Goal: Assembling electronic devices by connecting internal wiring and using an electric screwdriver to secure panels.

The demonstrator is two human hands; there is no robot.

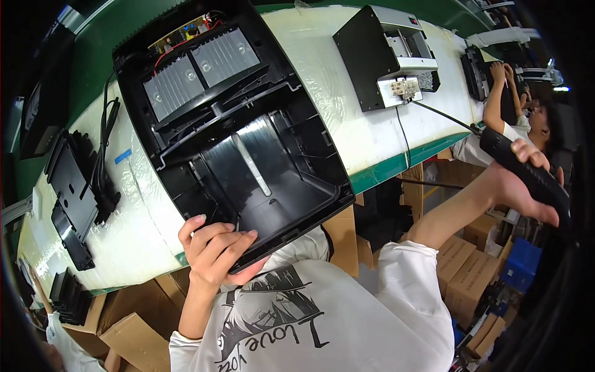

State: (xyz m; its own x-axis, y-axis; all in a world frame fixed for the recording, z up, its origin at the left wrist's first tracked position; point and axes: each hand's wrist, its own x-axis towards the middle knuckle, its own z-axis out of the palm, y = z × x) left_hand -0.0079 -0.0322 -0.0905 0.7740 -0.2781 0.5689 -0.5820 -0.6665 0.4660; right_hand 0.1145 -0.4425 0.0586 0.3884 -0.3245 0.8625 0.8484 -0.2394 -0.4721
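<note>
A large black plastic housing (314, 121) lies tilted on the bench, its open inside facing up. Finned metal heat sinks (226, 59) and a small circuit board (180, 40) with red wires sit in its far end. My left hand (214, 251) is closed over the housing's near left corner, fingers hooked on the rim. Off to the right, my right hand (524, 186) is wrapped around a black electric screwdriver (505, 155). The screwdriver's thin shaft reaches left to the metal front of a screw feeder (365, 59); whether its tip touches a screw is too small to tell.
Black plastic parts (74, 186) and a coiled cable (105, 142) lie on the bench's left. Cardboard boxes (139, 341) stand below the bench edge, with a blue bin (522, 263) at right. Another person (505, 118) works at the far right; a further one shows lower left.
</note>
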